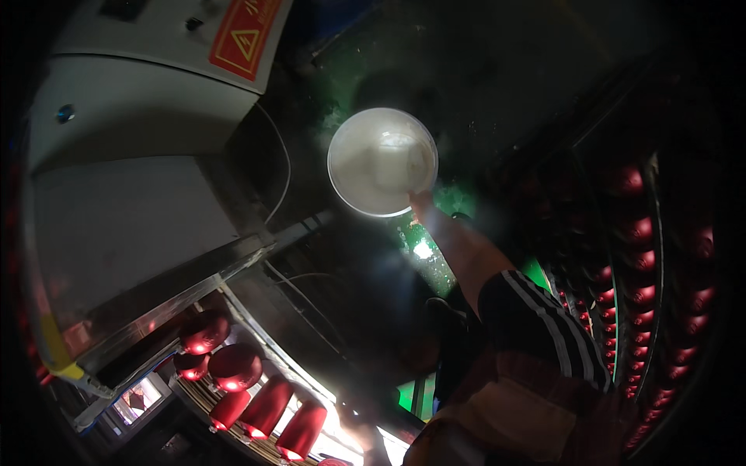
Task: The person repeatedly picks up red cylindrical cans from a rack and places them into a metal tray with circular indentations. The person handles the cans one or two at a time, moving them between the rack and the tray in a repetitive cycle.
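Observation:
My right hand (421, 205) is closed on the near rim of a round white bucket (359, 167), seen from above with a pale inside. Its forearm reaches up from a dark sleeve with white stripes. The bucket is over the dark floor, and I cannot tell whether it rests there. A blurred, skin-toned shape at the lower edge appears to be my left hand (359, 427), close to a brightly lit rack. Its fingers are too smeared to make out.
Glossy red rounded pieces (236, 367) sit on the lit rack at lower left. Rows of similar red pieces (639, 260) line the right. A pale metal cabinet (148, 101) with a red warning label (245, 39) stands upper left. Green patches (435, 260) show on the floor.

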`<state>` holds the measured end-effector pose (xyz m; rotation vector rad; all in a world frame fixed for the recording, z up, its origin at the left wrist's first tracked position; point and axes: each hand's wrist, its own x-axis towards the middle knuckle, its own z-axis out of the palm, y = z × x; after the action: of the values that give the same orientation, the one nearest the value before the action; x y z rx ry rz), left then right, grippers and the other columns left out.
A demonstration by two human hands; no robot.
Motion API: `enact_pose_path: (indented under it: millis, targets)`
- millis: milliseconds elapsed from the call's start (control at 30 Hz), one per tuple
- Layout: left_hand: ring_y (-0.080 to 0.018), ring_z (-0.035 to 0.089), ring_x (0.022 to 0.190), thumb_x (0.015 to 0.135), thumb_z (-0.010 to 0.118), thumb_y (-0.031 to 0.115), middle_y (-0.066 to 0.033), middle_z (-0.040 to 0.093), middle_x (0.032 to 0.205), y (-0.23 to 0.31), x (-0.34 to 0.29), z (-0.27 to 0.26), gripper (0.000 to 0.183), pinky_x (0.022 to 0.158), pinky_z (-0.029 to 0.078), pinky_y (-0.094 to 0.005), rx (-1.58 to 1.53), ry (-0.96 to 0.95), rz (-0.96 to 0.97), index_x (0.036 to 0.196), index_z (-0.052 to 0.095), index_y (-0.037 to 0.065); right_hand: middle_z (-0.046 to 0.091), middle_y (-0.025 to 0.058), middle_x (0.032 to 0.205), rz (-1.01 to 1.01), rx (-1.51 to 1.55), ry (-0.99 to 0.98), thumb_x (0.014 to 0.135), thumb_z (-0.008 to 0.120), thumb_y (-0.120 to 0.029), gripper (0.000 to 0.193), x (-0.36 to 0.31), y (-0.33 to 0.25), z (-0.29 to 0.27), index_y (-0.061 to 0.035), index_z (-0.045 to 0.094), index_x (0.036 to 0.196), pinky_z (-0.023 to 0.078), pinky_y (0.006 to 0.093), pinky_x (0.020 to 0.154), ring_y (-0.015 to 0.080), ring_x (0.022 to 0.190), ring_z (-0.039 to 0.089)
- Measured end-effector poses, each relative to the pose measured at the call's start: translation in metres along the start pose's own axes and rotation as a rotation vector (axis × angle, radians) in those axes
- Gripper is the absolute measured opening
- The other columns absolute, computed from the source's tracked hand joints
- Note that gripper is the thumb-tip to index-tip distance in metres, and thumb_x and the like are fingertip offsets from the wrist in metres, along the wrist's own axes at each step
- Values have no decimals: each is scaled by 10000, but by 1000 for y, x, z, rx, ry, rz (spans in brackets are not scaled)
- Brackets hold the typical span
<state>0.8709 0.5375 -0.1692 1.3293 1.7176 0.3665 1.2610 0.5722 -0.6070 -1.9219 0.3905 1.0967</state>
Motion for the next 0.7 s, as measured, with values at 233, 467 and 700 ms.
enact_pose_path:
  millis: [233,467,700]
  targets:
    - [-194,671,842,1003,523,186,-91,702,1000,-117,-24,11,271,739,574,-323,123,-237,-315,1161,642,2,716,192,975,-564,-720,-166,772,782,-236,500,25,102,-21,14,629,1177,542,458,661,350,856,714]
    - [-180,653,823,939,622,150,-91,677,958,-61,-64,45,233,712,553,-293,128,-119,-286,1118,644,3,589,140,1257,319,542,1,906,447,-38,483,-108,132,-47,-49,448,1388,653,444,664,321,1005,669]
    - [-234,664,983,868,702,9,-141,657,1143,-129,-97,22,393,833,574,-353,-66,-135,-227,1249,604,5,550,173,1310,519,555,91,861,432,77,532,-157,212,-58,-33,440,1382,664,443,708,330,1073,653]
